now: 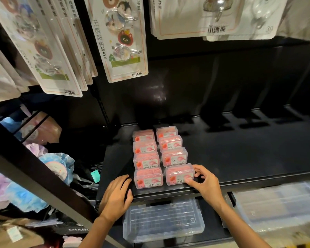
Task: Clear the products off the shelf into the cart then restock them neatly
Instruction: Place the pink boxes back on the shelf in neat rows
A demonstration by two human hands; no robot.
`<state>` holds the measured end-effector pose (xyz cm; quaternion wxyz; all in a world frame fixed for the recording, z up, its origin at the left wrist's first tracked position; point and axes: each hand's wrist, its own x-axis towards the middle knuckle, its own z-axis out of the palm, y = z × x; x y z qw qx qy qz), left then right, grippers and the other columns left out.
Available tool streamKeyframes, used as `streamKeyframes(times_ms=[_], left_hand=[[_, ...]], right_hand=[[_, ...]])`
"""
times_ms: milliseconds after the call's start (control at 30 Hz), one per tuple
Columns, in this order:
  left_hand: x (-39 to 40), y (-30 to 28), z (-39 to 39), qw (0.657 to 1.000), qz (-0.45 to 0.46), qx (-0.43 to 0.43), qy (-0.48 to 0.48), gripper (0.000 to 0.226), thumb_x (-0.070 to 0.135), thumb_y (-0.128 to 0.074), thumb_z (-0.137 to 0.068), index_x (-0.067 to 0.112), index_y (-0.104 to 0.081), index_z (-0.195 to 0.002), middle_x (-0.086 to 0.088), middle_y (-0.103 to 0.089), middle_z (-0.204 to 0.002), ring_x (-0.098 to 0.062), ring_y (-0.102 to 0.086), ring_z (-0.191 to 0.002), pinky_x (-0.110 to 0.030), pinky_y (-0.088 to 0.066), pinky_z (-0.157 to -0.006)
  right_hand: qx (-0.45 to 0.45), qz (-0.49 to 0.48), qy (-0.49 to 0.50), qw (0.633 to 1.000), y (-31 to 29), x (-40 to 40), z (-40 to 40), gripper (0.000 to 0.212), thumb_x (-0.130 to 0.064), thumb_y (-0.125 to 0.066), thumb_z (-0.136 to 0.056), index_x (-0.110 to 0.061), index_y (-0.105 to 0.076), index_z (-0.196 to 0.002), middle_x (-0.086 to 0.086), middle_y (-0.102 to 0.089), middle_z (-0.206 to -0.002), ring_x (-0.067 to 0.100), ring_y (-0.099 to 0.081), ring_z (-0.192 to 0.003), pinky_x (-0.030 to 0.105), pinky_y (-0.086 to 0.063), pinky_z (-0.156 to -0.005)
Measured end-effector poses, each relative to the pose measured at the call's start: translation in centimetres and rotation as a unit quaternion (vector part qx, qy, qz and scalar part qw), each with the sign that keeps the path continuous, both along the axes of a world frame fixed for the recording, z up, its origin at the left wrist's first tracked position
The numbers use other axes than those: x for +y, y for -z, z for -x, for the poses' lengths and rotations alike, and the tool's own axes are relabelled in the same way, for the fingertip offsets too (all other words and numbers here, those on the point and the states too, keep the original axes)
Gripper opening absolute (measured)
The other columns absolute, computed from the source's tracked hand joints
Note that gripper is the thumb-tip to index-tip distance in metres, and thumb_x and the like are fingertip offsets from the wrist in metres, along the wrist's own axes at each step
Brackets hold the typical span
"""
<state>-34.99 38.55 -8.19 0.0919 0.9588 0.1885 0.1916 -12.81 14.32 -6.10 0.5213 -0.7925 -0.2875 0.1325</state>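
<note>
A black shelf (240, 158) was seen spanning the middle of the view, its back panel dark and faintly glossy. Eight floss boxes (146, 159) were laid on it in two columns of four, toward 6 o'clock. The front-right box (179, 174) was pinched at its right end by the right hand (204, 181), fingers curled around the corner. The left hand (115, 196) was laid flat on the shelf's front edge at 7 o'clock, fingers straight and nothing held, just beside the front-left box (148, 178). Hook packs (118, 38) on white cards were hung above, from 10 to 1 o'clock. Clear plastic cases (163, 221) were seen on the lower level at 6 and 4 o'clock. Blue and lilac mesh sponges (57, 167) were piled in the neighbouring bay at 8 o'clock, behind a slanted black upright (25, 169).
</note>
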Motion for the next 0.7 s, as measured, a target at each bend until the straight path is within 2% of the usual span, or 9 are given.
streamKeyframes(times_ms=[133,267,333,467,567,633,700], left_hand=[[0.1,0.1,0.0,1.0,0.007,0.012,-0.008,0.061,0.045,-0.02,-0.098,0.008,-0.066,-0.112,-0.007,-0.064,-0.117,-0.02,-0.058,-0.108,-0.025,-0.032,-0.1],[-0.1,-0.2,-0.1,0.999,0.024,0.032,-0.033,0.045,0.036,-0.038,-0.089,0.009,-0.068,-0.109,-0.007,-0.066,-0.114,-0.021,-0.062,-0.105,-0.026,-0.031,-0.1],[-0.2,-0.4,-0.1,0.998,0.035,0.044,-0.036,0.045,0.036,-0.04,-0.085,0.011,-0.069,-0.109,-0.005,-0.066,-0.115,-0.019,-0.062,-0.105,-0.023,-0.035,-0.099],[0.0,-0.5,-0.1,0.996,0.068,0.04,-0.03,0.046,0.039,-0.041,-0.084,0.012,-0.068,-0.109,-0.003,-0.065,-0.116,-0.019,-0.06,-0.108,-0.028,-0.041,-0.096],[-0.5,-1.7,-0.2,0.986,0.152,-0.02,-0.058,0.035,0.034,-0.051,-0.089,0.012,-0.065,-0.112,-0.003,-0.06,-0.122,-0.017,-0.053,-0.115,-0.028,-0.036,-0.098],[-1.6,-3.0,-0.5,0.971,0.191,-0.096,-0.11,0.026,0.014,-0.059,-0.091,0.007,-0.062,-0.115,-0.008,-0.057,-0.126,-0.022,-0.049,-0.12,-0.031,-0.033,-0.1],[-3.9,-5.3,-1.3,0.957,0.182,-0.18,-0.133,0.026,0.003,-0.058,-0.089,0.004,-0.06,-0.115,-0.01,-0.058,-0.122,-0.024,-0.05,-0.117,-0.032,-0.034,-0.098]], right_hand=[[-0.01,0.01,0.009,1.0,-0.1,-0.1,0.1,0.041,-0.026,-0.082,-0.072,-0.026,-0.064,-0.108,-0.012,-0.068,-0.099,0.008,-0.06,-0.092,0.004,-0.042,-0.075],[-0.019,0.033,0.012,0.999,-0.2,-0.2,0.5,0.043,-0.026,-0.083,-0.071,-0.027,-0.062,-0.109,-0.011,-0.067,-0.1,0.003,-0.059,-0.094,0.001,-0.04,-0.077],[-0.015,0.034,0.017,0.999,-0.5,-0.3,0.5,0.045,-0.027,-0.083,-0.07,-0.025,-0.063,-0.111,-0.012,-0.067,-0.101,0.002,-0.059,-0.095,0.003,-0.041,-0.078],[0.003,0.01,0.063,0.998,-1.2,-1.2,1.0,0.042,-0.029,-0.082,-0.071,-0.022,-0.065,-0.108,-0.013,-0.067,-0.1,0.002,-0.061,-0.094,0.011,-0.046,-0.08],[-0.016,0.024,0.086,0.996,-1.3,-3.3,1.9,0.033,-0.021,-0.08,-0.074,-0.029,-0.065,-0.103,-0.014,-0.065,-0.101,0.003,-0.06,-0.094,0.012,-0.048,-0.077],[-0.047,0.041,0.082,0.995,-1.1,-5.4,2.5,0.033,-0.019,-0.078,-0.076,-0.038,-0.062,-0.099,-0.015,-0.065,-0.1,0.003,-0.06,-0.095,0.017,-0.05,-0.081],[-0.102,0.069,0.08,0.989,-1.2,-8.0,3.0,0.031,-0.023,-0.074,-0.081,-0.04,-0.058,-0.101,-0.016,-0.063,-0.103,-0.002,-0.057,-0.097,0.02,-0.047,-0.087]])
